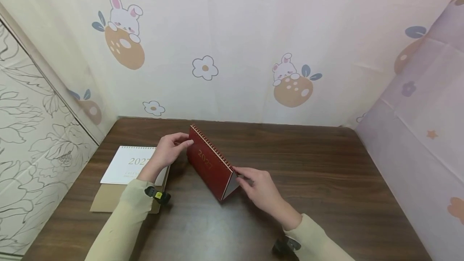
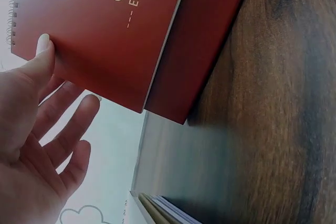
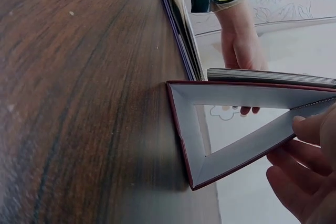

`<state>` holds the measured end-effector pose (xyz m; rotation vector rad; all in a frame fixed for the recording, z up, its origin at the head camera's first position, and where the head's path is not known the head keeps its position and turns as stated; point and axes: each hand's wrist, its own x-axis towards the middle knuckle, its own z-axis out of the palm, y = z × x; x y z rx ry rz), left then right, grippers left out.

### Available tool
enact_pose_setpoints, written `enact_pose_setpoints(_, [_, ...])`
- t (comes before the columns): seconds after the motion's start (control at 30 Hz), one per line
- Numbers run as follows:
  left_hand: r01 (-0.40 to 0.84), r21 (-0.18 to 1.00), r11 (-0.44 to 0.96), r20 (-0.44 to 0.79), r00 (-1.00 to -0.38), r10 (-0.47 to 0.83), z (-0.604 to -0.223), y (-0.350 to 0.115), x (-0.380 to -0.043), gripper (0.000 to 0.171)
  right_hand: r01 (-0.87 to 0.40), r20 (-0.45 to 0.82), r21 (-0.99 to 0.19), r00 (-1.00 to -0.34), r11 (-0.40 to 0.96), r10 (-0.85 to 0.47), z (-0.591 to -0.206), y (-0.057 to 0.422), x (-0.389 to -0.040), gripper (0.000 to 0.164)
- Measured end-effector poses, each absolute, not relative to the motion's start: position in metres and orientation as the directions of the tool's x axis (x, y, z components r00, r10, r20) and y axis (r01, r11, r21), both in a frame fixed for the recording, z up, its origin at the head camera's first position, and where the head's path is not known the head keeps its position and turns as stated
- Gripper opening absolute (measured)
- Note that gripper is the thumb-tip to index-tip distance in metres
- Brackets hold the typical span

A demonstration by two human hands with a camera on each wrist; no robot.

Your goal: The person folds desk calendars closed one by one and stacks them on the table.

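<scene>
A red spiral-bound 2027 desk calendar (image 1: 207, 168) stands like a tent on the table, its triangular hollow end showing in the right wrist view. My left hand (image 1: 167, 153) pinches its far left end near the spiral; in the left wrist view the thumb (image 2: 44, 59) lies on the front cover and the other fingers are partly behind it. At the near right end my right hand (image 1: 262, 190) pinches the upper corner by the spiral, thumb inside the hollow and fingers outside.
A white 2027 desk calendar (image 1: 121, 168) on a tan base (image 1: 108, 198) stands left of the red one, partly behind my left wrist. The dark wooden table (image 1: 308, 164) ends at a curtain (image 1: 239, 92) printed with rabbits and flowers.
</scene>
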<state>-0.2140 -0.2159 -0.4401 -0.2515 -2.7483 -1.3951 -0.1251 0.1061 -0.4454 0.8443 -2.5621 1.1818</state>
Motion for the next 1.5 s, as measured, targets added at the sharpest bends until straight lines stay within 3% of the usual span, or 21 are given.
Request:
enact_pose_setpoints(0.27, [0.125,0.811,0.571,0.071,-0.991,0.116,-0.441,-0.218,-0.219,0.032,-0.618,0.47,-0.6,-0.786,0.507,-0.402,-0.445,0.105,-0.124,0.032])
enact_pose_setpoints(0.8, [0.137,0.852,0.505,0.113,-0.99,0.079,-0.436,-0.217,-0.218,0.026,-0.703,0.623,-0.503,-0.698,0.503,-0.353,-0.446,0.105,-0.129,0.03])
enact_pose_setpoints(1.23, [0.169,0.859,0.483,0.168,-0.985,0.045,-0.425,-0.214,-0.214,0.025,-0.681,0.612,-0.557,-0.724,0.475,-0.318,-0.436,0.109,-0.13,0.029])
enact_pose_setpoints(1.5, [0.155,0.872,0.465,0.157,-0.987,0.034,-0.418,-0.211,-0.21,0.026,-0.605,0.54,-0.687,-0.796,0.402,-0.276,-0.431,0.11,-0.129,0.026])
